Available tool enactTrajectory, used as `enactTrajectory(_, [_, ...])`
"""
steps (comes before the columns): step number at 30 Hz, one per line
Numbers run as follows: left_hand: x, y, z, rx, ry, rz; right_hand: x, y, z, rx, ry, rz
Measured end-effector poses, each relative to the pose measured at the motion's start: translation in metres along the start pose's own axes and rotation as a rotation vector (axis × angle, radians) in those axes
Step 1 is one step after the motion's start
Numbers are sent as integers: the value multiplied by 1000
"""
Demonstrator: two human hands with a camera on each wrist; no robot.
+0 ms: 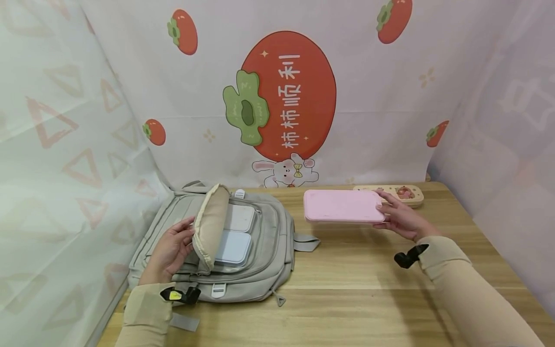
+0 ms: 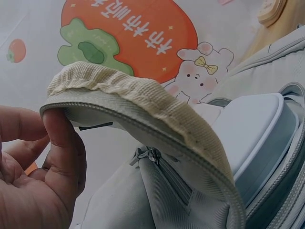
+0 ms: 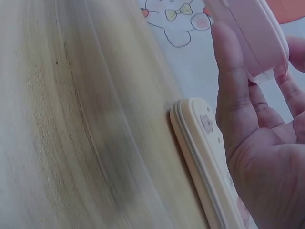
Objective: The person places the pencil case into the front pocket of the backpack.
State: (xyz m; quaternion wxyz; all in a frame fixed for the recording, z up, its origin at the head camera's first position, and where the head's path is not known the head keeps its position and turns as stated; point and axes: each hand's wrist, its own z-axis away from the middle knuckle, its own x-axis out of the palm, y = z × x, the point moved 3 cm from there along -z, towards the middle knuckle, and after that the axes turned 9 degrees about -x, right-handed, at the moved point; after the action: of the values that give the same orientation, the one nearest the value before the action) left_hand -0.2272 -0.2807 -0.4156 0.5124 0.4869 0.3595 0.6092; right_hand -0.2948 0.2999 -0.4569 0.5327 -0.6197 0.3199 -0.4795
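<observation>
A grey backpack (image 1: pixel 270 270) lies on its back on the table, with its front pocket unzipped. My left hand (image 1: pixel 171 250) grips the edge of the pocket flap (image 1: pixel 212 226) and holds it up; in the left wrist view the fingers curl under the zipped rim. Inside the pocket sit a white case (image 1: pixel 240 218) and a light blue case (image 1: pixel 234 248), side by side. To the right of the backpack, my right hand (image 1: pixel 401 217) holds a flat pink case (image 1: pixel 342 206) by its right end, above the table. The right wrist view shows thumb and fingers around that end.
A cream zipped pencil case (image 1: pixel 416 196) with printed pictures lies at the back right of the wooden table (image 1: pixel 329 308), behind the pink case. Printed cloth (image 1: pixel 368 120) hangs behind and at both sides. A grey strap (image 1: pixel 307 242) sticks out from the backpack's right side.
</observation>
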Motion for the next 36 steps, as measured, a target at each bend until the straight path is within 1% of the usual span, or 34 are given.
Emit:
enactTrajectory(5, [1, 0, -1, -5, 7, -8, 13, -5, -4, 3, -5, 22])
enactTrajectory(8, [1, 0, -1, -5, 9, -8, 21, -7, -7, 8, -6, 12])
enactTrajectory(16, [1, -1, 0, -14, 10, -5, 39, -6, -12, 6, 8, 18])
enactTrajectory(21, [0, 0, 0, -18, 18, -9, 48, -5, -15, -1, 25, -8])
enactTrajectory(27, [0, 0, 1, -27, 26, -2, 57, -1, -17, -17, 16, -34])
enactTrajectory(30, [0, 0, 1, -25, 27, -1, 61, 0, -18, -10, 20, -26])
enactTrajectory(36, [0, 1, 0, -21, 23, 3, 74, 2, -23, -2, 1, 7])
